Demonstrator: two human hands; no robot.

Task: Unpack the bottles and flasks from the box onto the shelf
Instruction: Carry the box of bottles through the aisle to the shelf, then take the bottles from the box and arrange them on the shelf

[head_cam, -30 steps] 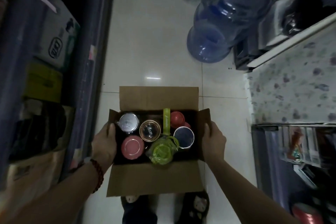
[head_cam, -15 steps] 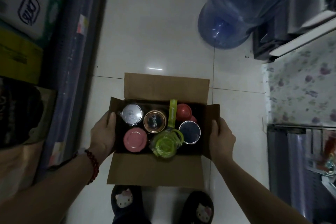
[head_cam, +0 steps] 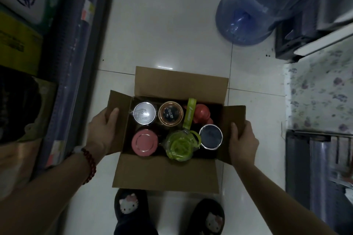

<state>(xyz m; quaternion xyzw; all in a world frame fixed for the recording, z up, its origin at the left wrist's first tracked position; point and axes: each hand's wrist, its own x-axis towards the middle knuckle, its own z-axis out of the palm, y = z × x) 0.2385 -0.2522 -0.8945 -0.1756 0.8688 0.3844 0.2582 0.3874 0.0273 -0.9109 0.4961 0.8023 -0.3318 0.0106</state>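
Nothing unpacked yet: cardboard box [head_cam: 168, 175], centre frame, carried above the floor, six bottles and flasks [head_cam: 176, 126] upright inside. Left hand [head_cam: 101, 131] and right hand [head_cam: 243, 141] each grip a side flap. Aisle narrow: shelving far left, blue water jug [head_cam: 246, 19] upper right.

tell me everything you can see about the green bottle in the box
The green bottle stands upright in the near row of the box, between a pink lid and a dark steel-rimmed lid. It looks like translucent lime plastic under a clear crinkled wrap. A loop sits at its lid, and a green strap runs up from it toward the far row. Neither hand touches it.
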